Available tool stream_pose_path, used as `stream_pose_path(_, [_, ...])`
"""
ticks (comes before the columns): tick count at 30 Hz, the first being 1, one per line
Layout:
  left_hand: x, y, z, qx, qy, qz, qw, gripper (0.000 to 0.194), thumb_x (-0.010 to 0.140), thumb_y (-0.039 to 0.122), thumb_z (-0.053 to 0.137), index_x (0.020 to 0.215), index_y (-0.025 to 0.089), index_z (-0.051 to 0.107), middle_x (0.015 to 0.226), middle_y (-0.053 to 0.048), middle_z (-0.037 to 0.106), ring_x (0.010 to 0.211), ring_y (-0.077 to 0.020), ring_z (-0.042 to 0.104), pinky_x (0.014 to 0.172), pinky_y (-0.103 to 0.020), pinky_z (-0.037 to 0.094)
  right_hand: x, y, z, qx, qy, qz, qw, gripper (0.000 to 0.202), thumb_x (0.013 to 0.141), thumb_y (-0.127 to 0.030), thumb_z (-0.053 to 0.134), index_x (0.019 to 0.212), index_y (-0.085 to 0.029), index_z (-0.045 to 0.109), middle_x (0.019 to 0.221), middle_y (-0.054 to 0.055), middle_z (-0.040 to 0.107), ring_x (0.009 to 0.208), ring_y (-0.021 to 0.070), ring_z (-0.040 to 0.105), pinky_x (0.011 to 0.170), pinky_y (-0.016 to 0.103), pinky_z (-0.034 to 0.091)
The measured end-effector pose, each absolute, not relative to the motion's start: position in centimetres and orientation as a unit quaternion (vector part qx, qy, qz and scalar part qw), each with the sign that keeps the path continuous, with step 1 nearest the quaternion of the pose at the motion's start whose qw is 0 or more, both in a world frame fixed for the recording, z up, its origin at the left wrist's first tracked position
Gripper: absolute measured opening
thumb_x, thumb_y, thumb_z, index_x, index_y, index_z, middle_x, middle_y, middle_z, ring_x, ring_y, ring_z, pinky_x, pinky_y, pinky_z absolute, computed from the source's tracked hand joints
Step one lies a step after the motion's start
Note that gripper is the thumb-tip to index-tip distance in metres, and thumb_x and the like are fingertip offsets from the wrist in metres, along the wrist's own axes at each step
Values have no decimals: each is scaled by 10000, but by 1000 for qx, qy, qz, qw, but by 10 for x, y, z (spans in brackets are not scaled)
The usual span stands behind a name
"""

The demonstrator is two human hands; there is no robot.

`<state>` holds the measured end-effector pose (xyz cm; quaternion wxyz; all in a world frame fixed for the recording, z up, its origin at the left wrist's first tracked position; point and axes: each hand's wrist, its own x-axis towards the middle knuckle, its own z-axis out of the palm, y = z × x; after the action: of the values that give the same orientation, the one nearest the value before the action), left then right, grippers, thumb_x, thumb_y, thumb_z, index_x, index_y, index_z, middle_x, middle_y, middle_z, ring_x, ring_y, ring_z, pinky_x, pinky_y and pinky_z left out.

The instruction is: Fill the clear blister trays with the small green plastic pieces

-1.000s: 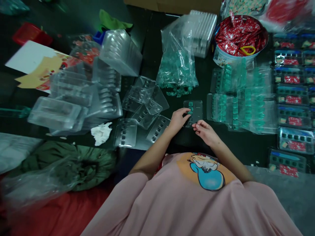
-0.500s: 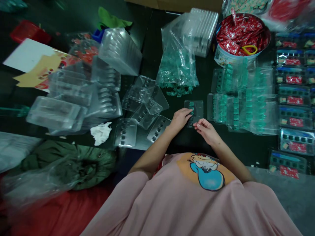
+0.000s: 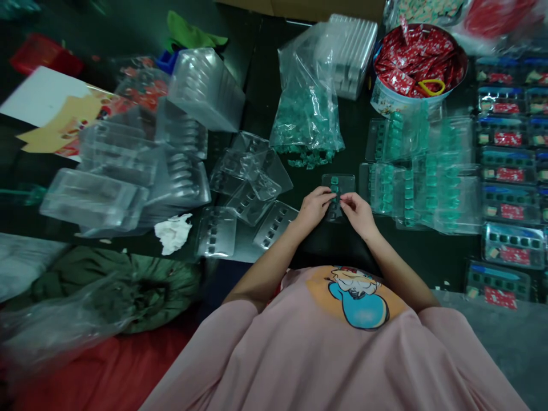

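Observation:
A clear plastic blister tray (image 3: 347, 184) lies on the dark table in front of me, with a column of small cavities. Green translucent pieces (image 3: 334, 180) sit in its upper cavities. My left hand (image 3: 314, 206) is closed at the tray's left side, its fingertips pressed on the cavity column. From the right, my right hand (image 3: 358, 214) meets it with fingers pinched over the same column; what they hold is hidden. Beyond the tray, a clear bag of green pieces (image 3: 306, 117) spills some onto the table.
Filled green trays (image 3: 445, 182) are piled at right, beside rows of packed sets (image 3: 509, 174). A round tin (image 3: 398, 104) holds red packets. Loose clear trays (image 3: 218, 231) and stacked trays (image 3: 89, 200) lie at left, near a crumpled white paper (image 3: 173, 234).
My right hand has moved up and left, from the tray's lower right edge to the cavity column beside my left fingertips. My left hand stays almost in place.

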<state>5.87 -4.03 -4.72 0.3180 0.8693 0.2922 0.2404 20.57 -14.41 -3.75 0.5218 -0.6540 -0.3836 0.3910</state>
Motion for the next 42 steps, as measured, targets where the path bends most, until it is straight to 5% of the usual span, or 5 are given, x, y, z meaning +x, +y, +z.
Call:
stream_pose_path(19, [55,-51,-18,792,284,319,436,230,833,111,607,993,211,739,1018,-61,692,930,-151,659,852,-306,526,203,-130,-23,-595,-373,461,542,189,779,-364,644,870,-219,563,764,-31,620,703,124,569,688,269,443])
stream_pose_path(24, [54,-53,-20,732,338,319,499,355,759,100,635,1094,194,701,973,-48,682,819,-126,648,747,-251,517,201,-129,-15,-620,-399,418,531,163,771,-315,643,885,-222,572,797,-17,627,739,141,588,708,284,452])
stream_pose_path(33, [55,-57,-21,595,379,313,636,295,745,179,651,1040,169,664,910,-36,689,830,-135,647,792,-276,509,195,-132,-5,-652,-501,312,476,93,808,-242,537,897,-236,566,891,29,634,801,176,595,766,326,484])
stream_pose_path(42, [51,-53,-17,479,364,301,740,337,661,264,784,956,179,647,764,24,601,672,-81,551,662,-211,453,192,-133,-2,-599,-446,385,543,130,767,-286,605,846,-233,516,787,-22,560,689,126,544,665,281,436])
